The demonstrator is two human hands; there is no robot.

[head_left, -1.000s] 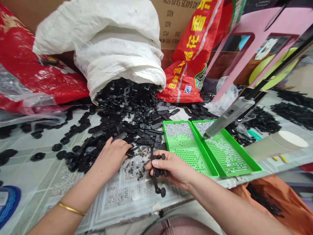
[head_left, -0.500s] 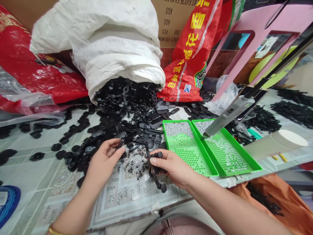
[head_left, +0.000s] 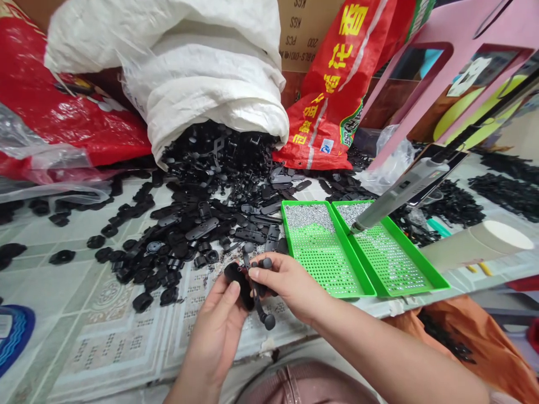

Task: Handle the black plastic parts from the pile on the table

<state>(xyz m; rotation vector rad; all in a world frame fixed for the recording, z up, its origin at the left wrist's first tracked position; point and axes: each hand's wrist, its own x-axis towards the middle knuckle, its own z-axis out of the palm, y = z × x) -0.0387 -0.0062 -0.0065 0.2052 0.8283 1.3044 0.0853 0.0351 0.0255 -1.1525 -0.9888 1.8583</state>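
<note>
**Tons of black parts left to go**

Upper left, the white sack (head_left: 202, 78) is spilling a pile (head_left: 202, 224) mid-frame. Bottom center, left hand (head_left: 219, 325) pinches a black piece (head_left: 238, 278); right hand (head_left: 286, 283) grips a stemmed part (head_left: 261, 297). Green trays (head_left: 357, 252) at right, half filled.

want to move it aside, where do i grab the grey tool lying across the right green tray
Grip the grey tool around its thick middle barrel, coming from above. It leans tip-down into the right green tray, so the raised upper body is free; the narrow tip sits among small metal bits.
</note>
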